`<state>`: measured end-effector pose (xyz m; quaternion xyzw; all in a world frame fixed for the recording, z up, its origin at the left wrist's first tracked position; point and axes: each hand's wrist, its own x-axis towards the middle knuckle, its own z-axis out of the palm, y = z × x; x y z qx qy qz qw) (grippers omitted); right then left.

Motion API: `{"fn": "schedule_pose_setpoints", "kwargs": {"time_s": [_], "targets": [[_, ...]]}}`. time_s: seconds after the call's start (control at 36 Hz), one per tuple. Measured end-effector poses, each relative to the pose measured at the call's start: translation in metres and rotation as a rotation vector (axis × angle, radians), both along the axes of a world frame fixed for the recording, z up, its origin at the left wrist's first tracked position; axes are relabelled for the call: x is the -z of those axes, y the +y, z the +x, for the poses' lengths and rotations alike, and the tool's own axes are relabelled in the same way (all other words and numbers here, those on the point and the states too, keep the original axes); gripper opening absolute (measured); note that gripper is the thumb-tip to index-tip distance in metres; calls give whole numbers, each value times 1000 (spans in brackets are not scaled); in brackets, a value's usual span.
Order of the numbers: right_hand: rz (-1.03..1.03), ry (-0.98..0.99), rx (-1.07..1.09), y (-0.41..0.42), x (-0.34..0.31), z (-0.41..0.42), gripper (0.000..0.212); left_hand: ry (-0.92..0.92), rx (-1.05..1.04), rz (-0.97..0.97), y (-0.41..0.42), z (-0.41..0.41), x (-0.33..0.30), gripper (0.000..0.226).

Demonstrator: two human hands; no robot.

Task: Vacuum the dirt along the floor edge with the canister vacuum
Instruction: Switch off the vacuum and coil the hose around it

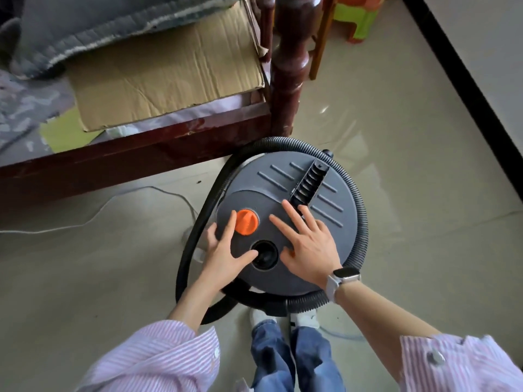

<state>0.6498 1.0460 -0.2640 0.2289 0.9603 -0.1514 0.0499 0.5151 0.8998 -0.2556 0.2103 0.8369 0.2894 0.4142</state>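
On top of the round grey plastic canister vacuum point(285, 224) both of your hands lie flat with fingers spread and straight, gripping nothing. Your left hand point(223, 253) rests at the lid's left rim, its forefinger just beside the one orange ribbed knob point(246, 222) and its thumb touching the edge of the one round black port point(264, 255). Your right hand point(307, 241) presses the lid to the right of that port, fingertips reaching the lower end of the single black ribbed handle point(309, 183); a pale watch point(343, 280) sits on that wrist. One black corrugated hose point(355, 190) loops around the canister, close against its far and right sides and swinging wider on the left. The vacuum stands on the pale tiled floor point(396, 154), just beside the dark red wooden bed frame point(135, 154) and its turned corner post point(288, 66). One flattened cardboard sheet point(167, 77) lies on the bed. One thin white cord point(107, 205) trails over the floor to the left. Open floor runs right to the black skirting strip point(464, 80) along the wall, with a green plastic stool point(358, 18) far off.
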Motion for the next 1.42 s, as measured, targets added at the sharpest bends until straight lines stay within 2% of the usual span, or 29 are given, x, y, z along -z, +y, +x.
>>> {"fn": "schedule_pose_setpoints", "kwargs": {"time_s": [0.22, 0.53, 0.64, 0.78, 0.89, 1.06, 1.17, 1.28, 1.42], "targets": [[52, 7, -9, 34, -1, 27, 63, -72, 95, -26, 17, 29, -3, 96], [128, -124, 30, 77, -1, 77, 79, -180, 249, -25, 51, 73, 6, 87], [172, -209, 101, 77, 1, 96, 88, -49, 275, -26, 72, 90, 4, 89], [111, -297, 320, 70, 3, 127, 110, 274, 443, -101, 93, 98, 9, 106], [43, -307, 276, 81, 5, 136, 114, 510, 587, -36, 100, 103, 13, 106], [46, -366, 137, 109, 0, 157, 128, 468, 653, -76, 129, 94, 9, 92], [7, -356, 226, 121, 6, 155, 135, 438, 710, -88, 152, 91, 9, 93], [-47, -300, 346, 134, 9, 156, 129, 400, 682, -58, 174, 104, 11, 94], [23, -231, 300, 184, 3, 158, 116, 384, 693, -46, 208, 111, 12, 91]]}}
